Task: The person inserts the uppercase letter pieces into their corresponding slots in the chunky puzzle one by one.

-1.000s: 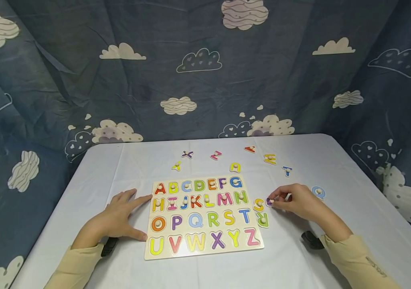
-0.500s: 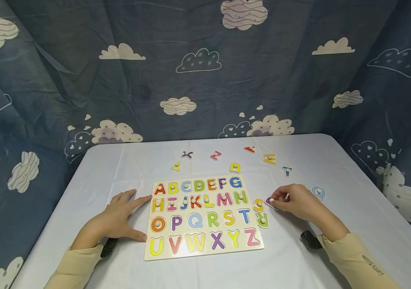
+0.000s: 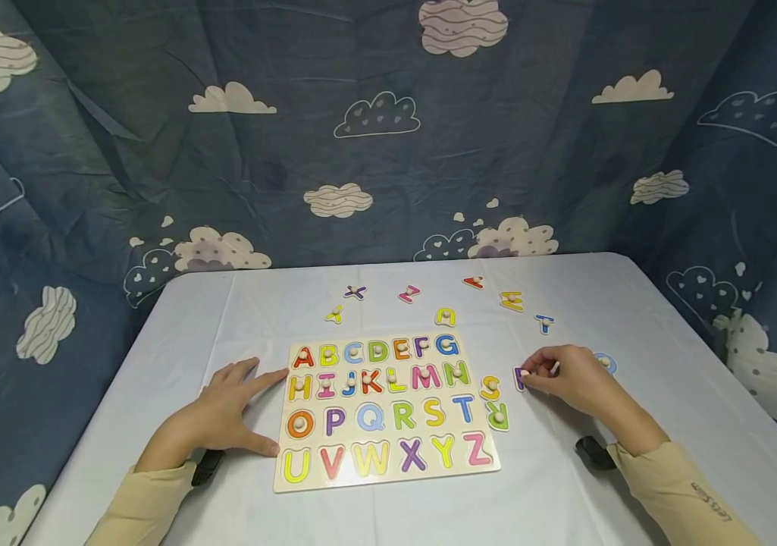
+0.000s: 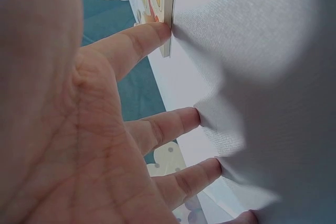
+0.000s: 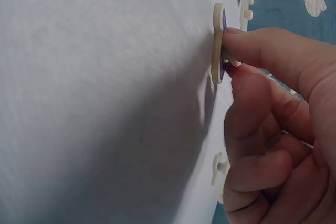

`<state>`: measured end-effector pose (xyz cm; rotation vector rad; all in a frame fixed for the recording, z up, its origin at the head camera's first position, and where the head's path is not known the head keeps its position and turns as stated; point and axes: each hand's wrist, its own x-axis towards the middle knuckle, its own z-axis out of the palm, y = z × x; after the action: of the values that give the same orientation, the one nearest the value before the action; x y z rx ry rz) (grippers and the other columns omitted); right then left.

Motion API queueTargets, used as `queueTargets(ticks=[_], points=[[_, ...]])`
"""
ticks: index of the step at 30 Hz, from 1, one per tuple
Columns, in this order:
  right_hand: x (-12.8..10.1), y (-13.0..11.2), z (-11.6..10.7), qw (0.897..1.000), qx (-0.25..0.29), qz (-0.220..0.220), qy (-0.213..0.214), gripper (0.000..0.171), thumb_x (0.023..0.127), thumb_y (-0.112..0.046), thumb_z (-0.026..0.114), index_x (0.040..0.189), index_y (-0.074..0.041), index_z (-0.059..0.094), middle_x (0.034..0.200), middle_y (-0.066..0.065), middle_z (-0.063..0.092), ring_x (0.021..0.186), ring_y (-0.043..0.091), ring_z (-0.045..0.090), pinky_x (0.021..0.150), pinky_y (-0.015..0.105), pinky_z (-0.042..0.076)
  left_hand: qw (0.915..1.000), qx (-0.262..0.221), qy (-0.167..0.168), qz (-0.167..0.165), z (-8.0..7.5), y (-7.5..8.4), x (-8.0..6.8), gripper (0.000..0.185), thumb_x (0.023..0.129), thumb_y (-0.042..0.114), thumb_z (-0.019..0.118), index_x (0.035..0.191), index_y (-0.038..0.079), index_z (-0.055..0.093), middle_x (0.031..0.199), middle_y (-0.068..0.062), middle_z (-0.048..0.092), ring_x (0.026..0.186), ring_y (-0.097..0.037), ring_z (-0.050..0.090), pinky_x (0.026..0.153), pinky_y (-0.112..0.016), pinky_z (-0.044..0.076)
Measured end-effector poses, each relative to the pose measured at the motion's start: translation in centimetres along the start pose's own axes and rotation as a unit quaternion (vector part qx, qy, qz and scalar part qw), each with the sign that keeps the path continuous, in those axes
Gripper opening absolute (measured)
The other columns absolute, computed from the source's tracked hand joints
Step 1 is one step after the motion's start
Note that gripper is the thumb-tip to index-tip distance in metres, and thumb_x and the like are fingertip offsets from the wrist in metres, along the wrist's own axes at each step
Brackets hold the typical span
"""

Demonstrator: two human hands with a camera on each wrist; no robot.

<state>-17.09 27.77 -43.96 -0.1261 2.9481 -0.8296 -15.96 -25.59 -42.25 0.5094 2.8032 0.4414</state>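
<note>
A wooden alphabet puzzle board (image 3: 383,476) lies on the white table, with pegged letters in its upper rows and printed letters lower down. My left hand (image 3: 217,413) lies flat beside the board's left edge (image 4: 167,19), fingers straight, fingertips (image 4: 160,30) touching it. My right hand (image 3: 568,379) pinches the peg of a purple letter piece (image 3: 519,377) right of the board; in the right wrist view the piece (image 5: 217,43) is lifted slightly off the cloth between thumb and forefinger. A yellow S (image 3: 490,388) and a green R (image 3: 498,415) lie loose next to it.
Loose letters lie at the back of the table: a purple X (image 3: 355,292), pink Z (image 3: 408,293), red A (image 3: 473,282), yellow E (image 3: 511,301), blue T (image 3: 543,323), yellow pieces (image 3: 445,317). A blue Q (image 3: 606,362) sits behind my right hand. A cloud-print curtain surrounds the table.
My right hand has raised the purple piece and shifted it slightly right and back, away from the S. The left hand has not moved.
</note>
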Motion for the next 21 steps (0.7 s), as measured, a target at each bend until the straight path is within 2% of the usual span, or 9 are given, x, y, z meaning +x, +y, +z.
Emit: queueTargets(ticks=[4, 9, 15, 21], points=[[0.1, -0.1, 0.1, 1.000, 0.006, -0.004, -0.003, 0.011, 0.092, -0.022, 0.084, 0.092, -0.012, 0.078, 0.074, -0.004, 0.057, 0.075, 0.016, 0.052, 0.059, 0.024, 0.037, 1.0000, -0.003, -0.001, 0.000, 0.0, 0.0, -0.1, 0.119, 0.061, 0.060, 0.100, 0.161, 0.023, 0.049, 0.167, -0.036, 0.032, 0.149, -0.067, 0.029, 0.108, -0.088, 0.035], [0.2, -1.1, 0.2, 1.000, 0.031, 0.002, 0.005, 0.014, 0.092, -0.024, 0.084, 0.095, -0.011, 0.080, 0.073, -0.003, 0.058, 0.070, 0.016, 0.052, 0.055, 0.023, 0.039, 1.0000, -0.002, 0.001, 0.003, -0.1, 0.0, 0.0, 0.119, 0.060, 0.060, 0.101, 0.161, 0.023, 0.050, 0.166, -0.036, 0.032, 0.148, -0.067, 0.029, 0.108, -0.088, 0.035], [0.5, -4.7, 1.5, 0.998, 0.066, 0.001, -0.017, 0.015, 0.091, -0.025, 0.085, 0.096, -0.012, 0.081, 0.073, -0.002, 0.057, 0.070, 0.018, 0.052, 0.054, 0.023, 0.039, 1.0000, 0.001, 0.003, 0.000, -0.1, -0.1, 0.1, 0.119, 0.060, 0.060, 0.101, 0.161, 0.022, 0.050, 0.166, -0.037, 0.033, 0.148, -0.068, 0.030, 0.108, -0.088, 0.035], [0.9, -8.9, 4.4, 0.993, 0.098, -0.031, -0.049, 0.012, 0.090, -0.023, 0.087, 0.091, -0.014, 0.080, 0.072, -0.004, 0.056, 0.070, 0.015, 0.051, 0.053, 0.021, 0.036, 1.0000, -0.005, 0.004, 0.006, 0.0, -0.1, -0.1, 0.119, 0.061, 0.060, 0.100, 0.161, 0.022, 0.050, 0.166, -0.037, 0.033, 0.147, -0.069, 0.030, 0.109, -0.087, 0.034]])
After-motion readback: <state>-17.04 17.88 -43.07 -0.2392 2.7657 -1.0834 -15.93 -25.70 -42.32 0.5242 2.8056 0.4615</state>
